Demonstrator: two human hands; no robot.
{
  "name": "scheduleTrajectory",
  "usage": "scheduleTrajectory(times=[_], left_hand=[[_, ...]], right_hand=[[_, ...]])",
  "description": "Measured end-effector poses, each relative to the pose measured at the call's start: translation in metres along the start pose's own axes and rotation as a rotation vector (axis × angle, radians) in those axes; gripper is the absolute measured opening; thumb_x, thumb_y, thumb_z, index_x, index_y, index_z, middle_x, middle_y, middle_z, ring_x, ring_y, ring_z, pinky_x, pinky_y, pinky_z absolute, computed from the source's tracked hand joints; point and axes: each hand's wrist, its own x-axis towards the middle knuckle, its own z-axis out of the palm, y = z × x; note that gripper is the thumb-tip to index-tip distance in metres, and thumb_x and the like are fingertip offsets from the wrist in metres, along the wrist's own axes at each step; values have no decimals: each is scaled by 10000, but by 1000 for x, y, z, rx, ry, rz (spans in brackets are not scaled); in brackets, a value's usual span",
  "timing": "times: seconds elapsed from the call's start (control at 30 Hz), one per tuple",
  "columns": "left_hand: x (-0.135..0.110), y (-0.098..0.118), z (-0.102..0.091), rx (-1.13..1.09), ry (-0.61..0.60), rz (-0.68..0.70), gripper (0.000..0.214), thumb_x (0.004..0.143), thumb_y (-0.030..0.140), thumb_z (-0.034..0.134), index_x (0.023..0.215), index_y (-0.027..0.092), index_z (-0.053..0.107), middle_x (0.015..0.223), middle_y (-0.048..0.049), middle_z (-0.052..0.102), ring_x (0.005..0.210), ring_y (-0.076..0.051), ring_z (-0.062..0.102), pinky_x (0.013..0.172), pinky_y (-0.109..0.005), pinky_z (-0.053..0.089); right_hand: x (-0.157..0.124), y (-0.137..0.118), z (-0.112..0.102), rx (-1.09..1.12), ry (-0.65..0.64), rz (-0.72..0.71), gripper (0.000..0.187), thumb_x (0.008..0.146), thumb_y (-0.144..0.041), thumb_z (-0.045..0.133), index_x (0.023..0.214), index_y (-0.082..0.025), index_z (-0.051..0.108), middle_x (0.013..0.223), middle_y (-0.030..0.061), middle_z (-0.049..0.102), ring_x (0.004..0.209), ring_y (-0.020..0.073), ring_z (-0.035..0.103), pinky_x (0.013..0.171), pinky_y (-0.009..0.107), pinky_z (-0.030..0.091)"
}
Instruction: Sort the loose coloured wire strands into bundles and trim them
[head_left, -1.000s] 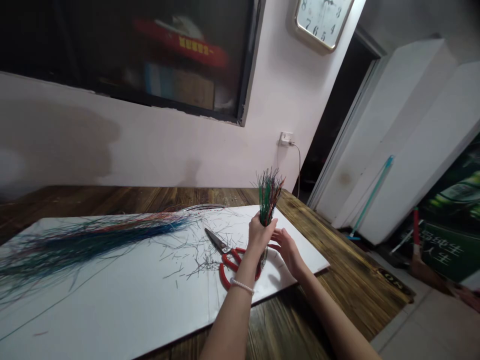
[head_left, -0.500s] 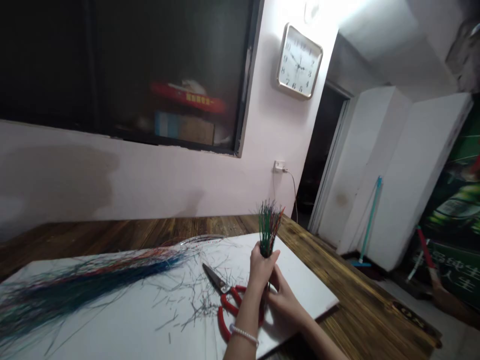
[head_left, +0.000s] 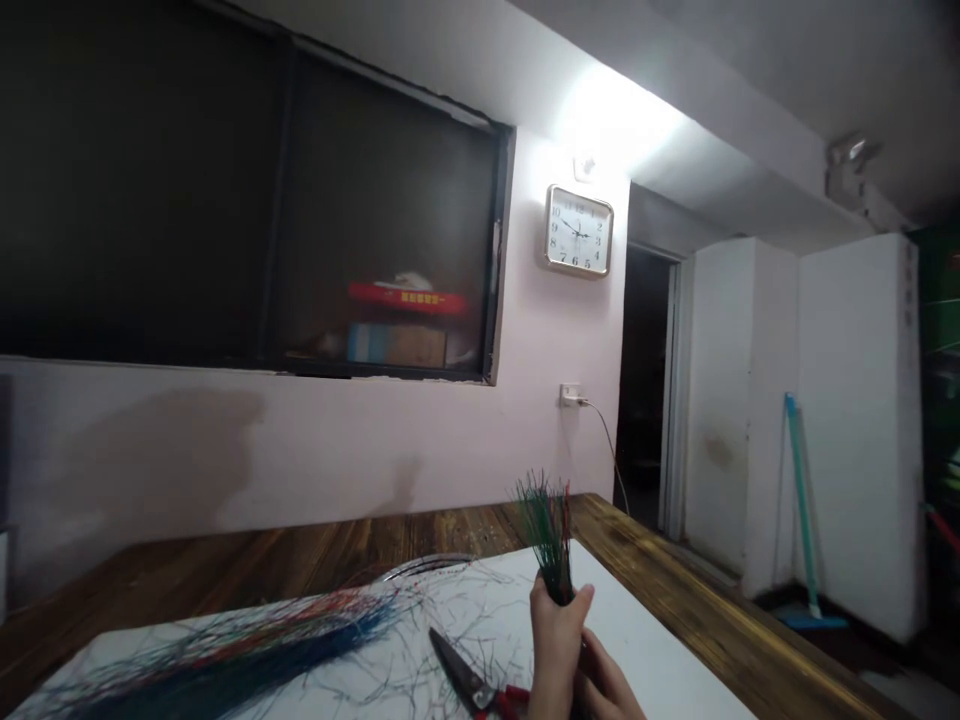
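My left hand (head_left: pixel 556 632) is wrapped round a bundle of thin coloured wires (head_left: pixel 551 535), green with some red, whose loose tips fan out above the fist. Just below and to the right, my right hand (head_left: pixel 606 682) closes round the lower part of the same bundle, which is mostly hidden by the hands. Left of my wrists, red-handled scissors (head_left: pixel 463 672) lie on a white board (head_left: pixel 667 660), their handles partly cut off by the frame. Across the board's left side stretches a long pile of similar wires (head_left: pixel 247 665), blue, green and red.
Short wire offcuts (head_left: pixel 367 668) litter the board round the scissors. The board rests on a wooden table (head_left: pixel 315 555) against a wall with a window. A wall socket (head_left: pixel 570 395) has a plugged-in cable hanging behind the table. A blue-green floor squeegee (head_left: pixel 802 500) leans in the far corner.
My view has tilted up and levelled, so the table and hands sit lower in the picture. Both hands stay on the bundle, and its tips look more spread.
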Motion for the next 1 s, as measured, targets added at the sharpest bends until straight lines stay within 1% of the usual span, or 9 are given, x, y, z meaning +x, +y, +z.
scheduleTrajectory(times=[0.13, 0.23, 0.3, 0.37, 0.5, 0.63, 0.77, 0.87, 1.0], left_hand=[[1, 4, -1, -45, -98, -39, 272, 576, 270, 749, 737, 136, 577, 636, -15, 581, 624, -159, 525, 621, -273, 439], [2, 7, -3, -81, -174, -66, 267, 589, 264, 742, 774, 124, 611, 683, -35, 623, 649, -160, 554, 627, -261, 444], [0, 8, -4, -91, -192, -89, 266, 573, 223, 746, 786, 129, 617, 718, -44, 644, 665, -163, 570, 634, -260, 448], [-2, 8, -5, -96, -191, -114, 282, 551, 181, 752, 792, 137, 613, 746, -51, 657, 686, -169, 584, 649, -263, 452], [-6, 6, -5, -120, -212, -179, 285, 560, 179, 742, 809, 134, 609, 736, -50, 658, 712, -180, 608, 681, -272, 459], [-9, 8, -6, -155, -333, -250, 311, 605, 256, 720, 872, 117, 642, 742, -76, 692, 727, -204, 646, 680, -294, 479], [-13, 13, -6, -151, -438, -283, 257, 641, 343, 697, 690, 91, 677, 735, -139, 709, 718, -228, 661, 672, -313, 488], [-13, 15, -4, -150, -442, -293, 326, 652, 415, 689, 583, 100, 643, 631, -130, 688, 602, -204, 642, 618, -305, 481], [-9, 17, -3, -172, -345, -292, 410, 633, 515, 690, 615, 114, 608, 567, -92, 656, 464, -163, 581, 496, -274, 434]], right_hand=[[2, -8, 1, -7, 80, 11, 374, 561, -462, 802, 847, -236, 719, 915, 89, 702, 992, 320, 598, 892, 427, 442], [1, -11, 4, 69, 172, 70, 363, 551, -479, 807, 769, -208, 703, 689, 40, 651, 670, 203, 595, 648, 320, 476], [-2, -12, 7, 97, 176, 114, 371, 573, -512, 786, 724, -191, 679, 535, -11, 541, 482, 121, 474, 475, 246, 380], [-4, -12, 8, 109, 177, 129, 378, 605, -530, 761, 734, -189, 660, 484, -48, 456, 415, 79, 372, 416, 210, 279], [-8, -11, 9, 135, 159, 146, 359, 634, -515, 751, 745, -189, 644, 480, -58, 444, 394, 67, 341, 400, 208, 234], [-10, -10, 11, 203, 161, 169, 326, 634, -499, 757, 765, -219, 653, 475, -60, 447, 382, 77, 353, 397, 222, 232], [-13, -15, 14, 298, 184, 222, 263, 608, -461, 778, 751, -276, 659, 511, -48, 502, 402, 98, 420, 405, 232, 271], [-17, -23, 11, 361, 175, 285, 235, 579, -372, 796, 743, -267, 665, 572, -33, 573, 472, 115, 507, 459, 237, 350], [-22, -37, 4, 402, 113, 373, 177, 619, -326, 737, 725, -194, 686, 628, 19, 646, 574, 152, 583, 576, 271, 440]])
